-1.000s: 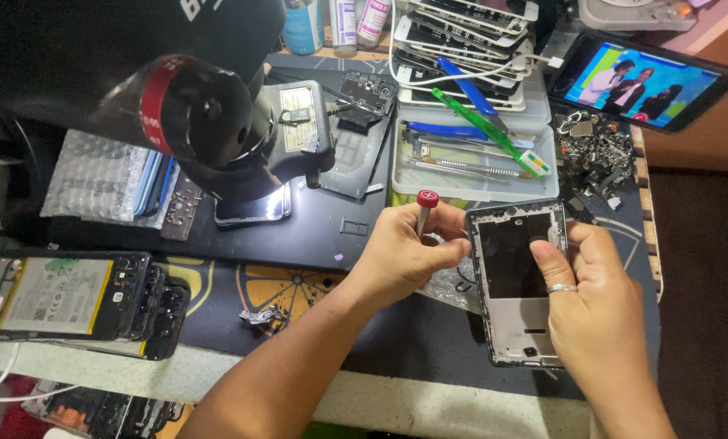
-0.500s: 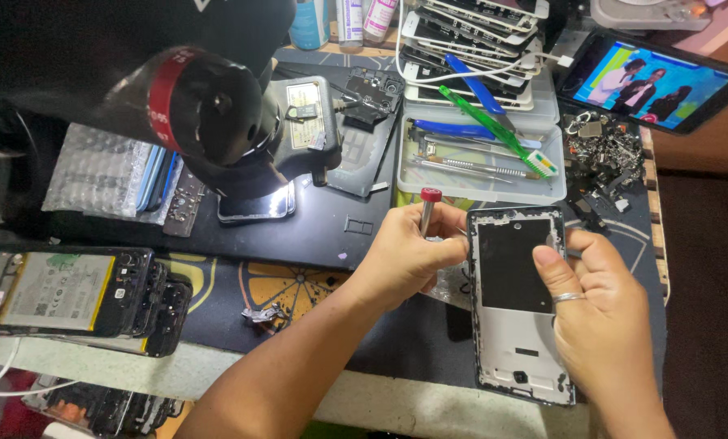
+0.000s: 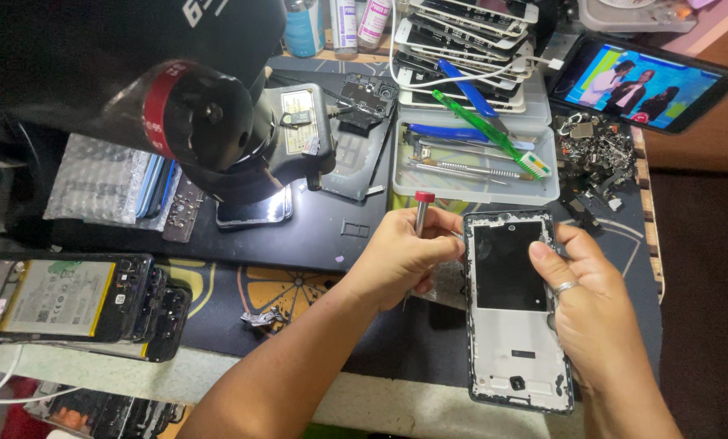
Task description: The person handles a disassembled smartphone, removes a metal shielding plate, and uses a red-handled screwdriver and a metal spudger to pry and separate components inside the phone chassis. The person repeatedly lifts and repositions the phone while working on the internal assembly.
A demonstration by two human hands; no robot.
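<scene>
My left hand (image 3: pixel 400 256) is closed around a thin screwdriver (image 3: pixel 421 213) with a red cap, held upright beside the top left corner of a phone frame. The phone frame (image 3: pixel 514 333) lies lengthwise on the mat, grey-white inside with a black panel in its upper half. My right hand (image 3: pixel 591 309), a ring on one finger, grips the frame's right edge, with the thumb on the black panel.
A black microscope (image 3: pixel 210 122) with a red ring stands at the left over a phone (image 3: pixel 254 213). Behind sit a clear tool tray (image 3: pixel 474 191), stacked phone screens (image 3: pixel 470 32), a playing tablet (image 3: pixel 644 81), loose metal parts (image 3: pixel 595 154) and bottles (image 3: pixel 340 20). Opened phones (image 3: pixel 63 297) lie at the left.
My right hand has slid toward the frame's right edge and uncovered its lower half. My left hand stays beside the top corner, still gripping the screwdriver.
</scene>
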